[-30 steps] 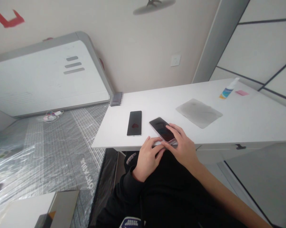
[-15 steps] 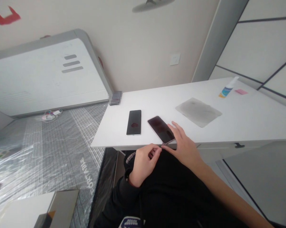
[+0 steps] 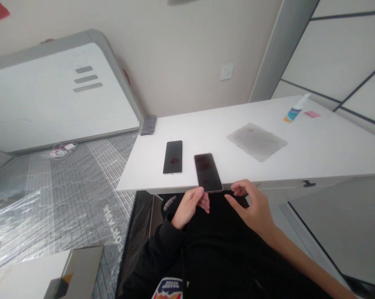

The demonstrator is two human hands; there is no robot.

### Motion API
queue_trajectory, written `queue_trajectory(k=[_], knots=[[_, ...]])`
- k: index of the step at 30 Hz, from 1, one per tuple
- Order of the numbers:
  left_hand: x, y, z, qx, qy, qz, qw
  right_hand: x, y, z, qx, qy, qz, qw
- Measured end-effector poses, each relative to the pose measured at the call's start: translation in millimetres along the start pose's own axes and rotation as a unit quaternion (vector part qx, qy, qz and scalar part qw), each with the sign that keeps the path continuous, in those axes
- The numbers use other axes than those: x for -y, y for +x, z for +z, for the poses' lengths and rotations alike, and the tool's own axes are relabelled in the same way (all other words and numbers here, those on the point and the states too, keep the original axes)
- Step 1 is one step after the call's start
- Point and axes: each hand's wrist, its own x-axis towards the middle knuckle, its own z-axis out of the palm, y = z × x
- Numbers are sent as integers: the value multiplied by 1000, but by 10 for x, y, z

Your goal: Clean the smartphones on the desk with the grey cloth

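Note:
A dark-screened smartphone [image 3: 207, 172] reaches over the front edge of the white table. At its near left corner, my left hand [image 3: 192, 203] pinches it, thumb along the edge and fingers underneath. My right hand [image 3: 252, 205] hovers just right of the phone's near end, apart from it, holding nothing, with thumb and bent fingers separated. To the left, a second dark smartphone [image 3: 172, 157] lies flat on the table, a small reddish reflection on its screen. A grey cloth [image 3: 257, 142] is spread out farther right.
Toward the table's [image 3: 324, 153] back right lie a spray bottle [image 3: 296, 109] with a blue and yellow label and a pink piece [image 3: 312, 114]. A pixelated dark item [image 3: 148, 125] sits at the back left corner. A whiteboard [image 3: 59, 91] leans on the wall at left.
The phone has turned to point more straight away from me. My left hand has taken hold of its near left corner. My right hand has let go and moved off to the right.

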Motion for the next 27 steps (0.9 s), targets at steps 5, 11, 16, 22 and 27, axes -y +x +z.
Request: queue_trajectory(k=[5, 11, 16, 22, 27], knots=[[5, -21, -12, -18, 9, 13, 1000, -53, -16, 60, 142, 142, 128, 971], [19, -34, -13, -22, 6, 11, 1000, -80, 11, 179, 182, 270, 180, 928], [16, -33, -16, -7, 6, 9, 1000, -75, 29, 213, 189, 309, 212, 908], [3, -36, -4, 20, 20, 15, 999, -91, 52, 208, 196, 317, 228, 900], [9, -49, 21, 27, 43, 16, 999, -85, 46, 263, 186, 318, 250, 895]])
